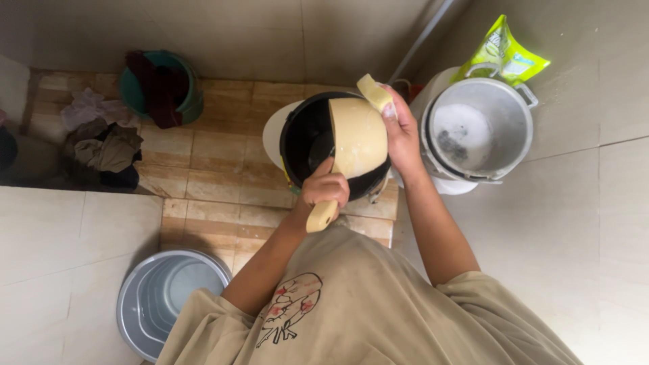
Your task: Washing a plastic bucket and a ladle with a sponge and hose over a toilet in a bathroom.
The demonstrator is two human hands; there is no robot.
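Observation:
A cream plastic dipper (358, 135) is held tilted over the mouth of a black bucket (302, 138). My left hand (324, 190) is closed around a cream handle that sticks out toward my body. My right hand (403, 135) grips the dipper's far side, where a second cream handle points away. I cannot tell whether this is one dipper or two nested ones. The bucket's inside is dark and partly hidden by the dipper.
A metal pot (520, 138) with soapy water stands to the right, with a green pouch (503, 51) behind it. A teal bucket (193, 101) of dark cloth and a pile of clothes (101, 138) lie at the left. A grey bucket (138, 307) sits near my left side.

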